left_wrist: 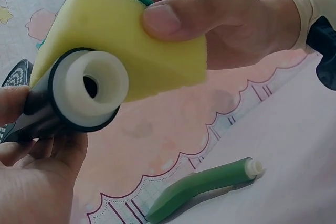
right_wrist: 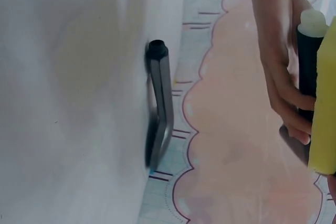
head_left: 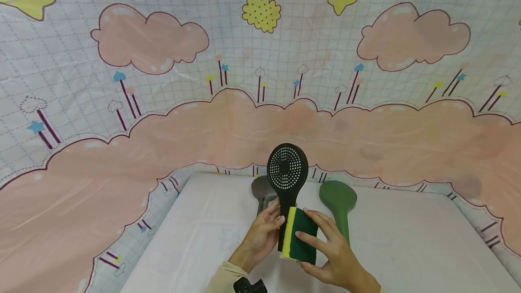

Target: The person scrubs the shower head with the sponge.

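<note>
A black shower head (head_left: 287, 166) is held upright by its handle in my left hand (head_left: 260, 236), spray face toward the head camera. Its pale hollow connector (left_wrist: 116, 85) faces the left wrist camera. My right hand (head_left: 335, 254) grips a scouring sponge (head_left: 306, 236), fingers on the dark green side and thumb on the yellow side. The sponge's yellow face (left_wrist: 115, 30) lies along the shower head's handle. In the right wrist view the sponge (right_wrist: 324, 124) shows only in part at the right edge, and my right hand is mostly out of frame.
A green shower head (head_left: 338, 197) lies on the white table (head_left: 407, 238), right of centre. Behind my left hand lies a grey shower head (head_left: 262, 187), partly covered. A cloth with cloud prints (head_left: 154, 40) hangs behind the table.
</note>
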The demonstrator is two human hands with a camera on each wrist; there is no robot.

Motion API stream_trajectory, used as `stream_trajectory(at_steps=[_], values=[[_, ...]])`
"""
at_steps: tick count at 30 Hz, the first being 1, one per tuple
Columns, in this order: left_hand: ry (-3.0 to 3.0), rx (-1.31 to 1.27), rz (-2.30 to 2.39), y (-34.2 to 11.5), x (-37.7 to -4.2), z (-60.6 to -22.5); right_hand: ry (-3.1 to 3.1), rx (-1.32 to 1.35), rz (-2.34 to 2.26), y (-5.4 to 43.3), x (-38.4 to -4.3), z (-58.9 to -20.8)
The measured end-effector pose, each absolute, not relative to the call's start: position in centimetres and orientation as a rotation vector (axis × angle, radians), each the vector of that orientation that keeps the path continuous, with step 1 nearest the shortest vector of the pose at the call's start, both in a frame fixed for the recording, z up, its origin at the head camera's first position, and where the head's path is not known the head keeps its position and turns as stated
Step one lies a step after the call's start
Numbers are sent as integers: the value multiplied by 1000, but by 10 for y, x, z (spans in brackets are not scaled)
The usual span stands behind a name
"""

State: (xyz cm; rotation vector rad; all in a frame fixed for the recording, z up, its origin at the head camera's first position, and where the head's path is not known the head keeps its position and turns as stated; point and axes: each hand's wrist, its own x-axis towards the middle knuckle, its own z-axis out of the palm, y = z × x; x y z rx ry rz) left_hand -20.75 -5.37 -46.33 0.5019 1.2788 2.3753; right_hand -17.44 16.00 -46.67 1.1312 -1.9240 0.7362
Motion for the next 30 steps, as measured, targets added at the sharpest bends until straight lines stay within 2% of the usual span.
stream_trajectory(at_steps=[12,30], values=[[1214,626,2314,-55,-206,-466,-1903,1070,694,167,-187,-453],[1317,386,2336,-59,-202,-464,-1906,1004,675,171,-195,-454]])
